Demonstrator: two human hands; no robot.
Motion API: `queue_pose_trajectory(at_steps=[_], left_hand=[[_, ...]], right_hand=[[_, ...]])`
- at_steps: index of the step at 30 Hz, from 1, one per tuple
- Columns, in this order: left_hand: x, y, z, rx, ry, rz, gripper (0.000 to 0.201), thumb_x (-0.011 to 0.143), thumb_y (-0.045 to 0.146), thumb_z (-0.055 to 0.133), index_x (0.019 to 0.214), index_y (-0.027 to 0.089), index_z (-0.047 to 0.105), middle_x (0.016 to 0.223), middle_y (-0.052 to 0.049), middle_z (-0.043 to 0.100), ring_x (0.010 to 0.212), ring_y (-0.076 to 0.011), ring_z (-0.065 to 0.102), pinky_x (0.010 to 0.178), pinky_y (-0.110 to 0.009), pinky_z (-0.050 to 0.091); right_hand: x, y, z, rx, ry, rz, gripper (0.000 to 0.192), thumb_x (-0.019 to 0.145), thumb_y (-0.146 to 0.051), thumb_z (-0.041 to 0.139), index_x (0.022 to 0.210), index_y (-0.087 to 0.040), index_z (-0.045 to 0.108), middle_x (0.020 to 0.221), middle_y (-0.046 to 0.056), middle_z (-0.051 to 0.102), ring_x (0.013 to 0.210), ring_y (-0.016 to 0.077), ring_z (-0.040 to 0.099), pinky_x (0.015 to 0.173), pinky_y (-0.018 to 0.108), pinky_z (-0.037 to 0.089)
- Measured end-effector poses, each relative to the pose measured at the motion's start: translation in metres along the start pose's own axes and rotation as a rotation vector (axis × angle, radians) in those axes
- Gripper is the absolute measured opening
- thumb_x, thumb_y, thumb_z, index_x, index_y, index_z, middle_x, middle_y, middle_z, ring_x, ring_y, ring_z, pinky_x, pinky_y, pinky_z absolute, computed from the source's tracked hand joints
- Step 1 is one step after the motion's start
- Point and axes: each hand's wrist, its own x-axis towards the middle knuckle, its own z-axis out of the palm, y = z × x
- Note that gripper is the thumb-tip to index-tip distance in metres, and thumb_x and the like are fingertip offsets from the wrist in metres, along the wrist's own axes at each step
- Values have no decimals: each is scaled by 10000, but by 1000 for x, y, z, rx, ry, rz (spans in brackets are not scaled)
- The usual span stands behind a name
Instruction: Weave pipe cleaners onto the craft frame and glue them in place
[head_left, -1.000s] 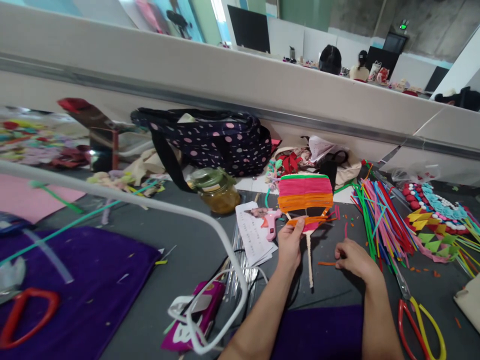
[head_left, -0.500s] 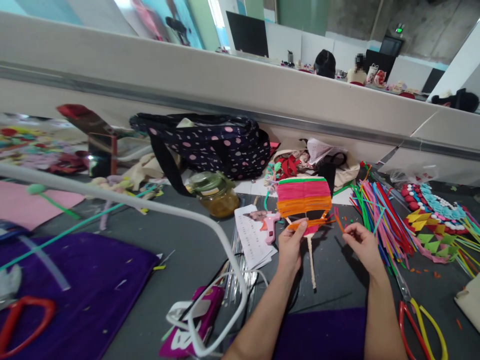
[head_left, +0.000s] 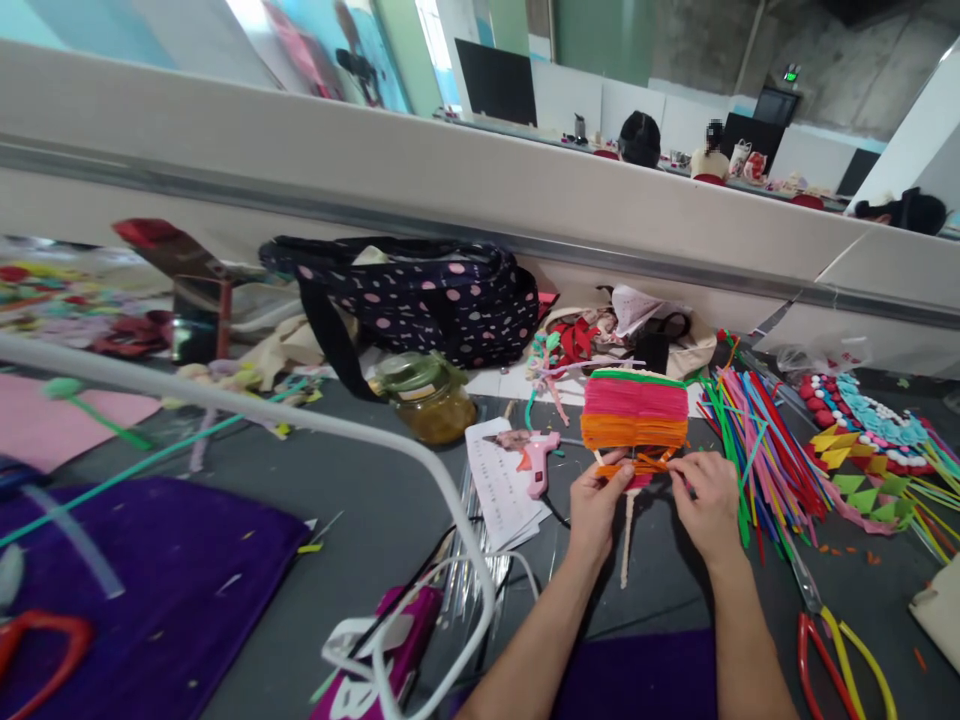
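Note:
A hand fan (head_left: 635,415) with bands of green, pink and orange pipe cleaners across its frame stands above the table, its wrapped handle (head_left: 627,540) pointing down toward me. My left hand (head_left: 598,505) grips the fan's lower left edge, thumb on top of the orange strips. At the lower right edge, my right hand (head_left: 703,500) pinches the end of an orange pipe cleaner (head_left: 658,461). A gap in the frame shows between the upper orange band and the lower strips. Part of the lower edge is hidden by my fingers.
Bundled pipe cleaners (head_left: 765,440) lie to the right, above scissors (head_left: 814,600) with red and yellow handles. A pink glue gun (head_left: 538,462) rests on papers left of the fan. Behind are a glass jar (head_left: 427,400) and a dotted bag (head_left: 427,300). A white tube (head_left: 420,450) arches across the left.
My right hand has moved left to the fan's lower edge, bringing the orange pipe cleaner against it. The fan and my left hand have shifted slightly right in view.

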Motion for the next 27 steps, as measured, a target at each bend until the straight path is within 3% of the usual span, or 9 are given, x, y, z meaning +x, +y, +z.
queue_pose_trajectory(at_steps=[13,21,27], left_hand=[[-14,-5,10,-13,-113,-90,326,543,223,822,843,145,720,786,-49,724,701,-165,641,728,-296,501],[-14,-7,12,70,-183,-36,218,595,225,785,796,157,735,803,-37,716,738,-157,617,754,-275,469],[-13,-12,9,105,-162,-16,224,611,225,754,824,158,736,813,-30,713,736,-162,603,725,-269,457]], right_hand=[[-1,-7,8,-2,1,51,153,899,-213,486,910,-220,638,873,40,608,873,195,494,776,329,313],[-2,-6,19,7,30,9,144,884,-177,510,871,-217,648,826,31,615,840,185,497,753,320,313],[-2,-12,20,43,98,8,138,897,-226,514,923,-220,649,848,40,626,838,193,512,754,335,328]])
